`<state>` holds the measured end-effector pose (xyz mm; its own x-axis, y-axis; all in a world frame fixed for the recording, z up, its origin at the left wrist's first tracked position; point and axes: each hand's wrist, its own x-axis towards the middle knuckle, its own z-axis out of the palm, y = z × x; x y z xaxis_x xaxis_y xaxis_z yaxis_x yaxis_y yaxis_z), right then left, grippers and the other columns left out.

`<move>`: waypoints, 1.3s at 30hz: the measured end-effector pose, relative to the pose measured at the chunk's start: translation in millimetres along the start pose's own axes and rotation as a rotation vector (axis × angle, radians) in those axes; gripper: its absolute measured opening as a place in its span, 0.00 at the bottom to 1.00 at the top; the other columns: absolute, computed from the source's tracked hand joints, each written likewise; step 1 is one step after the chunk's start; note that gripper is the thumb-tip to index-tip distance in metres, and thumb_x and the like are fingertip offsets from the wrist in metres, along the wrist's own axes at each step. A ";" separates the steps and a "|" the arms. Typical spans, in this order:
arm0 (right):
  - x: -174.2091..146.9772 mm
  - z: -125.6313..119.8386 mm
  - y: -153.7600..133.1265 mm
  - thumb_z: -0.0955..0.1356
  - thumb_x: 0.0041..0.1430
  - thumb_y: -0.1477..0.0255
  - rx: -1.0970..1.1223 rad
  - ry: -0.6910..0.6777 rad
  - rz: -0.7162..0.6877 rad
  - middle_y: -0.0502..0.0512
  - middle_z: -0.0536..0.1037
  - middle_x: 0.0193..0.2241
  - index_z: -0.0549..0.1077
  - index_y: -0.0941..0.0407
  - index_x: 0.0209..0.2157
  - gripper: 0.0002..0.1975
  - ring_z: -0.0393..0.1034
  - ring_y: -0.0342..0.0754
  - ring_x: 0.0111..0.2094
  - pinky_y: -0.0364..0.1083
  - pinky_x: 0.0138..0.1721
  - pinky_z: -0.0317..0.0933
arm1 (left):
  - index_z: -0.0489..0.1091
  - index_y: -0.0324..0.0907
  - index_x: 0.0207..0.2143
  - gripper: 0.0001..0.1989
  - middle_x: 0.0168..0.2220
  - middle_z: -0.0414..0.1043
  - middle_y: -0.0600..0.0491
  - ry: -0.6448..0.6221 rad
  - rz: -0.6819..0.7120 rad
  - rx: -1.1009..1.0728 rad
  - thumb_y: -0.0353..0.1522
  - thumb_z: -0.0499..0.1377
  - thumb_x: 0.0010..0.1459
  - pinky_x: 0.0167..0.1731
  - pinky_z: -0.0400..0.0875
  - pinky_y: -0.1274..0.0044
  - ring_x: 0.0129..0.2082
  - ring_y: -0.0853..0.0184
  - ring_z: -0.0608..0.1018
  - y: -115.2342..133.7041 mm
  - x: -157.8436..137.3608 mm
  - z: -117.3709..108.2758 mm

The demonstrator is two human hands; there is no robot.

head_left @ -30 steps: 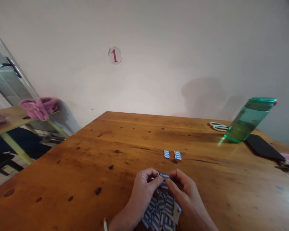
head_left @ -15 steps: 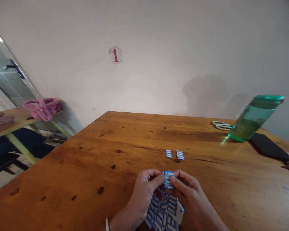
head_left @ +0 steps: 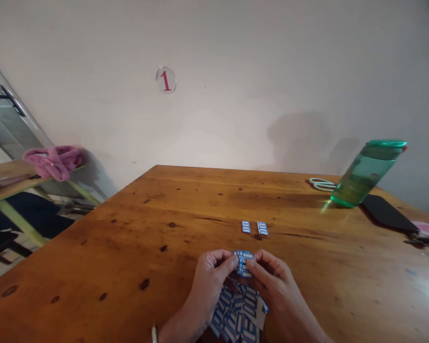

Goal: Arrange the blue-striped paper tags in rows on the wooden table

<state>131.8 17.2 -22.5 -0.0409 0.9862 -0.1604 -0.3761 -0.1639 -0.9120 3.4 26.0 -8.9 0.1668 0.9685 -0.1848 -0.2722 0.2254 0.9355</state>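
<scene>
My left hand (head_left: 212, 278) is closed, its thumb pressing the left edge of a few small blue-and-white cards (head_left: 243, 269). The right edge of the same cards sits between the thumb and fingers of my right hand (head_left: 273, 276). They appear to overlap, and the fingers hide their edges. Just below, between my wrists, lies a loose pile of similar blue-and-white cards (head_left: 236, 314), partly covered by my hands. Two more pieces, a left card (head_left: 246, 227) and a right card (head_left: 262, 228), lie apart on the table beyond my fingers.
A green bottle (head_left: 364, 174) stands at the right of the wooden table (head_left: 110, 238), beside a black flat case (head_left: 389, 213) and a coiled white cable (head_left: 321, 184). Keys (head_left: 418, 237) lie at the right edge. A pink cloth (head_left: 53, 162) rests on another table, near a person's arm (head_left: 10, 182).
The view has shifted slightly to the right. Both hands still hold the cards, with only small finger movement. The person's arm on the other table has moved.
</scene>
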 end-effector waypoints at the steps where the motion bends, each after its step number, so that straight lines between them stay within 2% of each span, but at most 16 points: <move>1: 0.6 0.2 0.3 0.72 0.41 0.64 -0.008 0.012 -0.006 0.46 0.67 0.17 0.65 0.57 0.19 0.15 0.60 0.41 0.20 0.41 0.24 0.58 | 0.70 0.35 0.21 0.12 0.19 0.69 0.54 0.008 0.005 0.007 0.37 0.62 0.43 0.16 0.64 0.82 0.18 0.71 0.71 0.0 0.2 -0.1; 10: -1.2 1.9 1.1 0.71 0.42 0.61 -0.093 0.044 -0.057 0.47 0.68 0.18 0.64 0.57 0.20 0.16 0.62 0.42 0.21 0.43 0.24 0.59 | 0.67 0.37 0.23 0.11 0.21 0.68 0.55 -0.009 -0.010 -0.001 0.36 0.63 0.41 0.16 0.63 0.82 0.20 0.71 0.71 -2.2 0.9 -0.3; 15: 0.7 3.0 -0.8 0.72 0.38 0.58 -0.216 0.065 -0.109 0.45 0.65 0.15 0.65 0.58 0.18 0.19 0.58 0.40 0.19 0.41 0.21 0.56 | 0.65 0.37 0.21 0.11 0.20 0.67 0.55 0.034 0.023 0.050 0.36 0.63 0.41 0.16 0.62 0.82 0.20 0.72 0.68 -3.2 1.5 -0.9; 23: 1.3 5.9 5.3 0.73 0.38 0.60 -0.173 0.130 -0.199 0.45 0.65 0.16 0.66 0.57 0.19 0.17 0.57 0.40 0.19 0.40 0.20 0.53 | 0.65 0.38 0.20 0.11 0.19 0.66 0.56 0.055 0.020 0.088 0.36 0.62 0.41 0.16 0.62 0.82 0.18 0.73 0.66 -3.7 2.7 -1.4; 27: 2.5 3.5 8.0 0.73 0.39 0.60 -0.152 0.108 -0.168 0.45 0.64 0.16 0.65 0.57 0.19 0.17 0.57 0.40 0.18 0.39 0.19 0.52 | 0.65 0.38 0.20 0.11 0.18 0.65 0.57 0.059 0.030 0.104 0.36 0.62 0.41 0.15 0.62 0.82 0.18 0.73 0.66 -2.2 1.9 0.0; 33: 5.2 -2.2 7.4 0.72 0.41 0.60 -0.112 -0.019 -0.090 0.48 0.69 0.19 0.69 0.58 0.22 0.16 0.62 0.42 0.21 0.41 0.24 0.57 | 0.65 0.38 0.20 0.11 0.19 0.65 0.57 0.067 0.043 0.108 0.36 0.61 0.41 0.16 0.62 0.82 0.18 0.72 0.66 -3.2 1.8 0.5; 39: 6.5 -3.3 10.5 0.72 0.40 0.60 -0.111 -0.019 -0.058 0.47 0.69 0.18 0.70 0.58 0.21 0.15 0.60 0.40 0.20 0.40 0.22 0.56 | 0.66 0.38 0.19 0.12 0.17 0.64 0.57 0.080 0.048 0.113 0.37 0.62 0.39 0.14 0.62 0.81 0.17 0.73 0.66 -4.1 2.7 1.4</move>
<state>130.7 21.8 -34.4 -0.0405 0.9942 -0.0999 -0.2740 -0.1072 -0.9557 6.3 27.5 -12.9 0.0788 0.9842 -0.1587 -0.1692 0.1701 0.9708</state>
